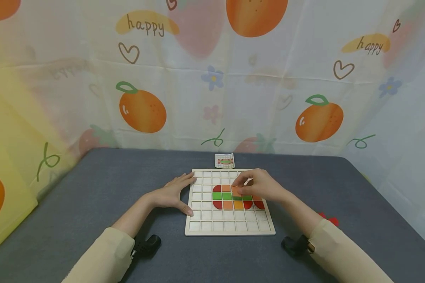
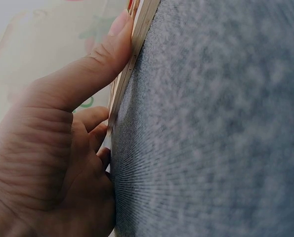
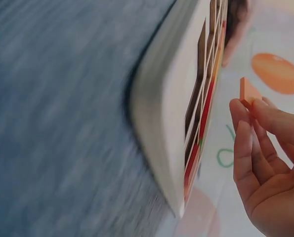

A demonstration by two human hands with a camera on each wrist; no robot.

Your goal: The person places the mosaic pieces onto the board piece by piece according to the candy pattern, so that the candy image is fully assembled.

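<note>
A white gridded board (image 1: 212, 226) lies on the dark table. Its middle rows hold red, orange, green and yellow tiles (image 1: 217, 196), the red ones with rounded corners. My left hand (image 1: 170, 195) rests at the board's left side, fingers spread and thumb lying on the edge; the left wrist view shows the thumb against the board's wooden edge (image 2: 132, 64). Over the tiles, my right hand (image 1: 263, 186) pinches an orange square tile (image 3: 250, 92) between thumb and fingers. In the right wrist view this tile is held apart from the board.
Behind the board is a small card (image 1: 224, 161) with a coloured grid pattern. Some red pieces (image 1: 333, 221) lie on the table (image 1: 127, 173) beside my right forearm. A fruit-printed cloth (image 1: 184, 98) hangs along the table's back edge.
</note>
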